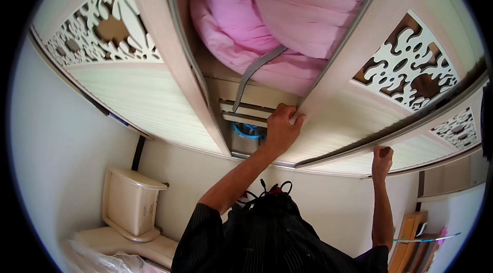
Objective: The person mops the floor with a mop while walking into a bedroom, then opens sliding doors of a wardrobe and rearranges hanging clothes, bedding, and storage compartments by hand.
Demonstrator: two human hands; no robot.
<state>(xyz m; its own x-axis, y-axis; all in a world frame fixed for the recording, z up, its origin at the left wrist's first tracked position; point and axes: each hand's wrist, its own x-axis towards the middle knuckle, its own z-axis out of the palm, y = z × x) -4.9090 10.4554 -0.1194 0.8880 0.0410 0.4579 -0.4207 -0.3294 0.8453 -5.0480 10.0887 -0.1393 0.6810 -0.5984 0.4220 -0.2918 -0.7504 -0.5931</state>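
My left hand point(281, 128) is closed around the inner edge of a pale sliding wardrobe door point(339, 119), at the right side of the open gap. Further right, my right hand point(382, 160) rests with curled fingers against another cream door panel point(411, 152); whatever its fingers hold is hidden. Inside the gap lies folded pink bedding point(287, 21), with a grey strap point(257, 67) hanging down from it. Below the bedding are a slatted wooden rack point(244, 111) and a round blue object point(249, 130), partly hidden.
Another sliding door point(138, 98) with a white cut-out panel point(110, 29) stands left of the gap. A cream bedside cabinet point(131, 203) is at the lower left, near clear plastic wrapping point(115, 262). Brown wooden furniture point(408, 242) stands at the lower right.
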